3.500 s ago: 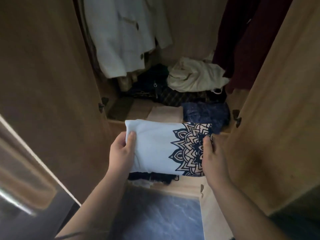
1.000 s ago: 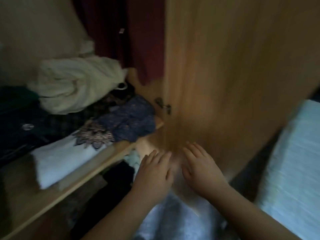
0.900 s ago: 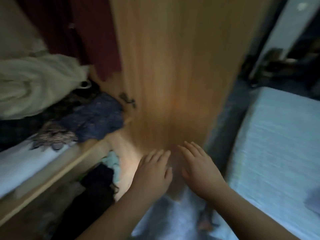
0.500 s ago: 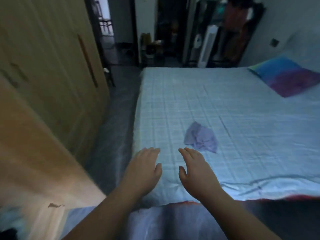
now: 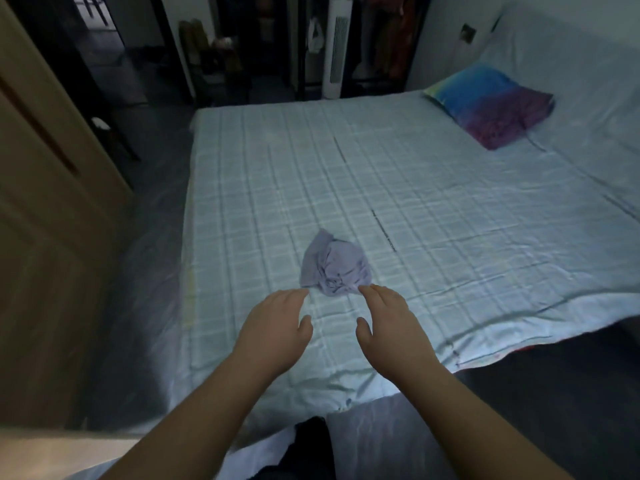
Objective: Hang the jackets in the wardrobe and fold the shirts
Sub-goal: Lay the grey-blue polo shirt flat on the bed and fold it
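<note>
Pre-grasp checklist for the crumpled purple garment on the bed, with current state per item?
1. Left hand empty, fingers relaxed: ok.
2. Right hand empty, fingers extended: ok.
3. Purple garment in full view, nothing on top: ok.
4. Right fingertips touching the garment: cannot tell; they reach its near edge.
5. Garment is a shirt: cannot tell, it is bunched up.
6. Flat bed sheet beside it for folding: ok.
</note>
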Motion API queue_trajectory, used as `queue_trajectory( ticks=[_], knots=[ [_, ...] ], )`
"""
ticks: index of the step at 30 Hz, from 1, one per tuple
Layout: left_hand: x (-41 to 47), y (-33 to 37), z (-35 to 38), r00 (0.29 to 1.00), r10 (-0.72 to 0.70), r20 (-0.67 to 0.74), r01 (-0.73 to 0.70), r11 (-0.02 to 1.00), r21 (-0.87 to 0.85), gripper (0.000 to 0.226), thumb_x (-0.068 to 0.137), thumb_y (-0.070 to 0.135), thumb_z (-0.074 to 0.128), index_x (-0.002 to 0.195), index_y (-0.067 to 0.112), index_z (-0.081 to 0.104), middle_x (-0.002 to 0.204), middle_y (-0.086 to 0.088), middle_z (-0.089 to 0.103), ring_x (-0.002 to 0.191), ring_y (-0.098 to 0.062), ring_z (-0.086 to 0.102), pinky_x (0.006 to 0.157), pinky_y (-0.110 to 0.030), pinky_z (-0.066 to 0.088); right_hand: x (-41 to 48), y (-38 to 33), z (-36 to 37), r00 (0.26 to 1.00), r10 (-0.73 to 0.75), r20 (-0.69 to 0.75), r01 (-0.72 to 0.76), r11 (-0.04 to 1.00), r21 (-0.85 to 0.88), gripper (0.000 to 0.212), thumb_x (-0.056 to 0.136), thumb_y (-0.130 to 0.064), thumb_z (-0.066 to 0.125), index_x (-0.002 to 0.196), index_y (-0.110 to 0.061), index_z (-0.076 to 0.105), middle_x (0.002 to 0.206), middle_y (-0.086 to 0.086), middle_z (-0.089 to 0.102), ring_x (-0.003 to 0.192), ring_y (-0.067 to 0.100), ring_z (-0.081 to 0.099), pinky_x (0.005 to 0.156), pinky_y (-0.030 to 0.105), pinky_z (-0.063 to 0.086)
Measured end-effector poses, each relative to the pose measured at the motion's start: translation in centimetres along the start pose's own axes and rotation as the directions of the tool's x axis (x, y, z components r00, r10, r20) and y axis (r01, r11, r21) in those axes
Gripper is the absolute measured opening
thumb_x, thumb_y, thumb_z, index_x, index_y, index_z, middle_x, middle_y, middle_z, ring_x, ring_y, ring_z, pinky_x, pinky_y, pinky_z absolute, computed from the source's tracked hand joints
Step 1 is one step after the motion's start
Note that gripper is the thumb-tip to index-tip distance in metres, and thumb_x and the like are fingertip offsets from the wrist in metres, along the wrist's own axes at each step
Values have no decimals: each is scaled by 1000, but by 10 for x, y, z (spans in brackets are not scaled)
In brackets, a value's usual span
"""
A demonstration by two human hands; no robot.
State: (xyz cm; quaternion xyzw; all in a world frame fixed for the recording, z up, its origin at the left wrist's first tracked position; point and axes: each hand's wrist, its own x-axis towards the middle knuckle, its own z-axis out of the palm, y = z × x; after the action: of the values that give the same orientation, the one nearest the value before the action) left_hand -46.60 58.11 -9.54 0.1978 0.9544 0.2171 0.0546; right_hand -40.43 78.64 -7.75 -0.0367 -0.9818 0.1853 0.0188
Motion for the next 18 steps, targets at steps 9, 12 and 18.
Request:
queue_trajectory(
  ticks=[9, 12, 18],
  knots=[
    [169, -46, 57, 979, -134, 154, 140, 990, -29, 46, 95, 33, 50, 138, 17, 50, 133, -8, 58, 119, -28, 53, 98, -38, 44, 168, 51, 39, 987, 7, 160, -12, 1000, 28, 52, 93, -21, 55, 144, -12, 44, 140, 6, 50, 129, 25, 44, 103, 36, 42],
    [218, -55, 70, 961, -177, 212, 188, 982, -33, 38, 93, 29, 51, 129, 16, 54, 124, -8, 62, 111, -28, 56, 89, -39, 48, 217, 67, 54, 975, 47, 219, -58, 998, 41, 50, 95, -21, 52, 144, -13, 44, 139, 5, 50, 128, 24, 43, 101, 34, 41],
    [277, -94, 138, 839, -316, 443, 376, 925, -52, 46, 97, 29, 47, 142, 19, 43, 137, -9, 53, 121, -27, 52, 95, -35, 45, 274, 101, 134, 905, 105, 411, -158, 983, 97, 39, 95, -17, 48, 133, -17, 52, 127, 5, 57, 115, 19, 50, 91, 27, 40]
  ],
)
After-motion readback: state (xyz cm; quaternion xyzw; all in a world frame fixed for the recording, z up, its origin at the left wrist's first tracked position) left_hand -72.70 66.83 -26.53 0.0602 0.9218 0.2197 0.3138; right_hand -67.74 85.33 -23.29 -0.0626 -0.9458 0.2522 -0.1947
